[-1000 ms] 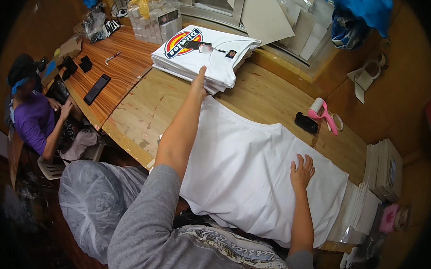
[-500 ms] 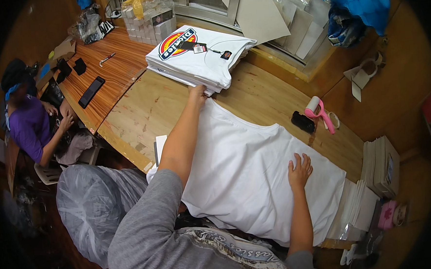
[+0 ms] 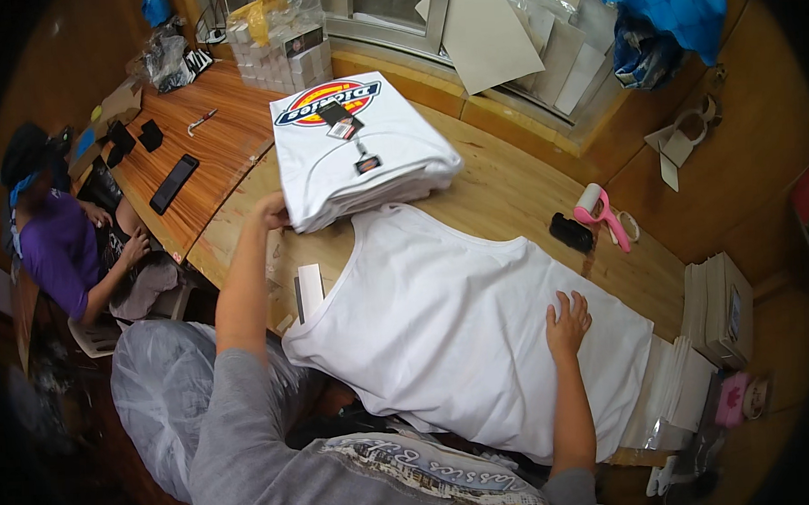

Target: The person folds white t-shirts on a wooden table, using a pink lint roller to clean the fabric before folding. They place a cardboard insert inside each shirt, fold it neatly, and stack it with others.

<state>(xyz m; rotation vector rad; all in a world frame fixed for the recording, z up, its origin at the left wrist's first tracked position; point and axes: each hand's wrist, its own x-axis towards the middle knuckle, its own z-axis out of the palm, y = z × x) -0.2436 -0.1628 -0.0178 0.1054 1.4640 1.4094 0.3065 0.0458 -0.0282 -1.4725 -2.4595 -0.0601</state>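
Note:
My left hand (image 3: 275,211) grips the near left corner of a stack of folded white shirts (image 3: 399,152), its fingertips partly hidden by the fabric. The top shirt bears a red, yellow and blue printed emblem, with a black hang tag (image 3: 337,119) lying on it. In front of the stack a white sleeveless shirt (image 3: 463,313) is spread over the table edge, somewhat wrinkled. On its right part rests my right hand (image 3: 568,324), fingers spread and holding nothing. White and grey card strips (image 3: 310,291) lie beside the spread shirt's left edge.
A pink lint roller (image 3: 604,215) and a black object (image 3: 571,232) lie beyond the shirt. Flat clear-wrapped packs (image 3: 665,390) sit at the right. A phone (image 3: 174,183) is on the left table near a seated person (image 3: 70,238). Below stands a filled plastic bag (image 3: 160,393).
The stack of shirts has turned and come nearer at its left end, with my left hand moving left and down alongside it. My right hand has stayed almost in place.

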